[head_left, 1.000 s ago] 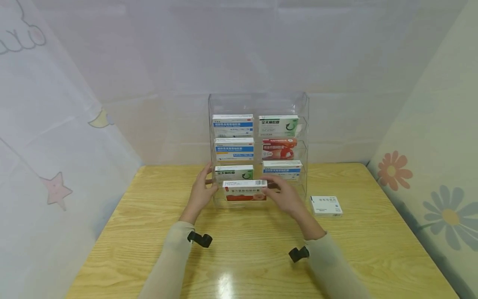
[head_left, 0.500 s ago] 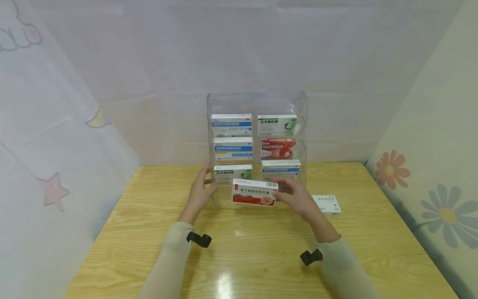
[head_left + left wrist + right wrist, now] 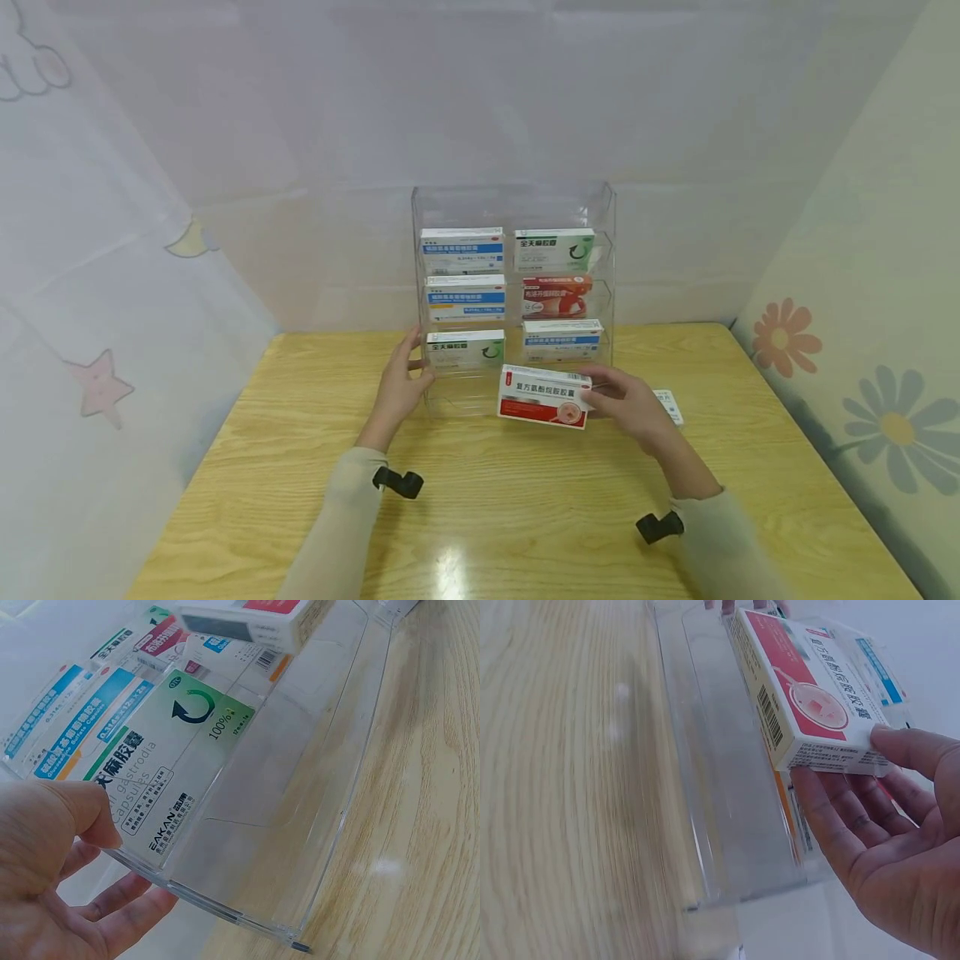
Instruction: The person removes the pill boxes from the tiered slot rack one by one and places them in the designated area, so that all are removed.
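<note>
My right hand (image 3: 632, 408) pinches a red-and-white medicine box (image 3: 543, 397) by its right end, thumb in front and fingers behind. The box is held in front of the clear acrylic rack (image 3: 463, 406), slightly tilted, near the rack's lower right. At the rack's left side my left hand (image 3: 397, 390) grips the edge. In the left wrist view its thumb lies by a green-and-white medicine box (image 3: 172, 765) and the other fingers are outside the side wall. That green-and-white box stands in the third tier on the left.
More boxes stand in the rack: blue-and-white boxes (image 3: 465, 298), a red box (image 3: 557, 298) and another green-and-white box (image 3: 553, 250). A white box (image 3: 669, 407) lies on the wooden table (image 3: 480, 517), partly hidden by my right hand. A cloth backdrop (image 3: 480, 100) hangs behind.
My right hand has moved the red-and-white box rightward and slightly down from the rack's lower left, tilting it. The white box on the table is now mostly covered. My left hand stays on the rack.
</note>
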A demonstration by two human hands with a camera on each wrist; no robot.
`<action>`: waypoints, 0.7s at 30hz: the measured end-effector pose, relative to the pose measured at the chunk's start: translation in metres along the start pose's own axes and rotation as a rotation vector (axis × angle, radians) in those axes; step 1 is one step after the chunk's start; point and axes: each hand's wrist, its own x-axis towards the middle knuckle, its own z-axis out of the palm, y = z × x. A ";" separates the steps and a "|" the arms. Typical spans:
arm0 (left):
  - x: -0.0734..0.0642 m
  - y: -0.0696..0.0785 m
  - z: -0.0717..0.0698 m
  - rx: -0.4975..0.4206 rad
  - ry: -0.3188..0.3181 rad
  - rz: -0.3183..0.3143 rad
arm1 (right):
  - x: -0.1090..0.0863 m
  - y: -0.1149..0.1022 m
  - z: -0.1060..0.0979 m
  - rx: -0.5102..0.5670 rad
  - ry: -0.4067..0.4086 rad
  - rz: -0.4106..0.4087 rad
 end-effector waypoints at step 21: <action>-0.001 -0.001 -0.001 0.000 -0.012 0.015 | -0.034 0.020 -0.059 -0.103 0.001 0.022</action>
